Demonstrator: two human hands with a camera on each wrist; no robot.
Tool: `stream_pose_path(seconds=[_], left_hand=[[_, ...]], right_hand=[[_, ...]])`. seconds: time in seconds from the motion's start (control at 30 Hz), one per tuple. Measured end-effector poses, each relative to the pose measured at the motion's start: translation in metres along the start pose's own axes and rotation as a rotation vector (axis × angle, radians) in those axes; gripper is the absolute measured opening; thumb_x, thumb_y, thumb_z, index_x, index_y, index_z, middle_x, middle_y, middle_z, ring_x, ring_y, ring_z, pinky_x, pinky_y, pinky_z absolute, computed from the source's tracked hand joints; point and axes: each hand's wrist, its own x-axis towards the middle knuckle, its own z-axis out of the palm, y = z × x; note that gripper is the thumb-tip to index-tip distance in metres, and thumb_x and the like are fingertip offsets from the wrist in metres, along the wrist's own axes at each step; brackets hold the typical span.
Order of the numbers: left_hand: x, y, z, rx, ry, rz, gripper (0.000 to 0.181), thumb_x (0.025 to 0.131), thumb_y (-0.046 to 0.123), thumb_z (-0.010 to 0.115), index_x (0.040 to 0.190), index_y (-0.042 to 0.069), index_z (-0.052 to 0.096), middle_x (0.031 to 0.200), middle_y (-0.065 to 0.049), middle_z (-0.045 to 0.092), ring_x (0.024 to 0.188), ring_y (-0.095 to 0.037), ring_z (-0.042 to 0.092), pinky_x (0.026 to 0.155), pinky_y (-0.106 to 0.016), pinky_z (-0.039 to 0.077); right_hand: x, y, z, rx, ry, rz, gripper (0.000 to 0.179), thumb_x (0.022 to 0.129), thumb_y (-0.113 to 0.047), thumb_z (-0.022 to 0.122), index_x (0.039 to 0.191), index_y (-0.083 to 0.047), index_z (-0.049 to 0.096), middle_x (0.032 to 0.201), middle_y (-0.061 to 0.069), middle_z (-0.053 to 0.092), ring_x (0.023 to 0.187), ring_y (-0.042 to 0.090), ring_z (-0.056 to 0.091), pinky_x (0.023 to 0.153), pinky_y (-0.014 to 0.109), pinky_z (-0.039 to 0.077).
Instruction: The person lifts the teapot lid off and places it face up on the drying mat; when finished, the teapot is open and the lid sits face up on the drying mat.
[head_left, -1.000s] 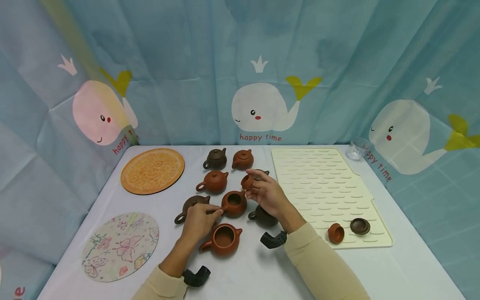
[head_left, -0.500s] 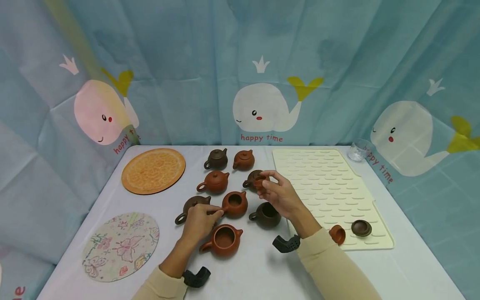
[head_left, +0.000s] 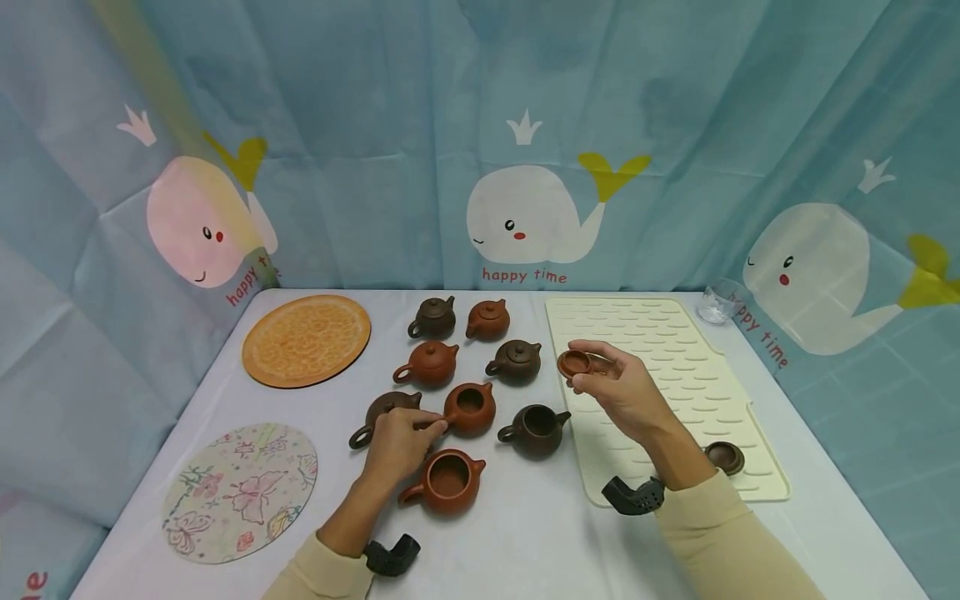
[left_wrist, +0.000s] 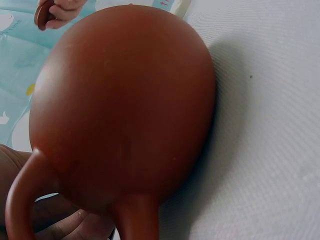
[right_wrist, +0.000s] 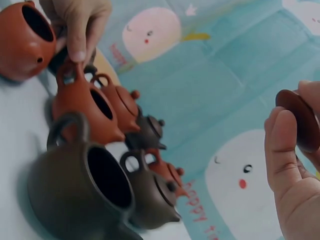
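My left hand (head_left: 401, 446) pinches the handle of a lidless reddish-brown teapot (head_left: 477, 419) standing mid-table. In my right hand (head_left: 622, 392) is a reddish-brown teapot lid (head_left: 576, 363), held by its edge with the hollow underside facing up, above the left edge of the cream mat (head_left: 637, 333). Another lidless reddish-brown teapot (head_left: 448, 492) stands nearer the front and fills the left wrist view. To the right is a lidless dark brown teapot (head_left: 534, 435). A dark brown lid (head_left: 724, 457) lies on the mat, beside the right forearm.
Lidded teapots stand behind: a dark one (head_left: 517, 363), a red one (head_left: 429, 364), and more at the back. Another dark teapot (head_left: 382, 408) is partly behind the left hand. On the left lie an orange round mat (head_left: 306, 342) and a butterfly-patterned mat (head_left: 240, 492). A clear glass (head_left: 717, 302) stands back right.
My right hand has moved right with the lid, from over the teapots to the mat's edge, and the lid's underside now faces up. The left hand stays on the handle.
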Motion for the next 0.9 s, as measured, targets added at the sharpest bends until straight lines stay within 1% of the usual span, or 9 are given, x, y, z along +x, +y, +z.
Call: stream_pose_path(seconds=[0.13,0.23,0.4,0.57,0.77,0.9], left_hand=[[-0.001,0.0,0.0,-0.003,-0.003,-0.001,0.011,0.087,0.016,0.074,0.096,0.011,0.079,0.077,0.005,0.067,0.061,-0.011,0.055,0.054,-0.03,0.045],[-0.001,-0.001,0.0,-0.01,-0.005,0.008,0.011,0.087,0.016,0.073,0.096,0.011,0.079,0.076,0.006,0.067,0.061,-0.011,0.054,0.053,-0.03,0.044],[-0.001,-0.001,0.001,-0.021,-0.01,0.013,0.012,0.087,0.016,0.073,0.097,0.011,0.079,0.076,0.006,0.067,0.06,-0.011,0.054,0.053,-0.03,0.044],[0.0,0.0,0.001,-0.025,-0.008,0.008,0.012,0.087,0.016,0.073,0.097,0.01,0.078,0.08,0.004,0.068,0.062,-0.011,0.054,0.053,-0.03,0.044],[0.001,0.001,0.0,-0.008,-0.007,0.005,0.012,0.087,0.016,0.074,0.097,0.011,0.079,0.08,0.004,0.068,0.061,-0.011,0.054,0.053,-0.03,0.044],[0.001,0.0,-0.001,-0.008,-0.006,0.004,0.012,0.087,0.016,0.074,0.097,0.011,0.079,0.078,0.005,0.067,0.062,-0.011,0.054,0.053,-0.03,0.044]], right_hand=[[-0.011,-0.007,-0.011,-0.064,0.02,0.0,0.045,0.086,0.016,0.061,0.129,0.003,0.054,0.115,0.015,0.062,0.103,0.025,0.062,0.082,0.032,0.051],[-0.018,-0.012,-0.02,-0.139,0.039,-0.009,0.046,0.086,0.014,0.061,0.13,0.003,0.053,0.117,0.014,0.061,0.105,0.024,0.062,0.084,0.033,0.05],[-0.03,-0.02,-0.036,-0.286,0.102,-0.02,0.047,0.087,0.01,0.065,0.131,0.003,0.052,0.121,0.012,0.057,0.104,0.022,0.063,0.084,0.031,0.05],[-0.042,-0.028,-0.055,-0.395,0.152,-0.018,0.048,0.088,0.006,0.067,0.133,0.002,0.052,0.122,0.012,0.054,0.102,0.017,0.064,0.082,0.029,0.051],[-0.054,-0.034,-0.079,-0.497,0.191,0.016,0.048,0.088,0.001,0.068,0.134,-0.001,0.053,0.121,0.004,0.057,0.103,0.012,0.064,0.081,0.027,0.051],[-0.059,-0.033,-0.093,-0.616,0.22,0.051,0.05,0.089,-0.006,0.07,0.135,-0.003,0.052,0.121,0.001,0.057,0.104,0.006,0.061,0.079,0.022,0.05]])
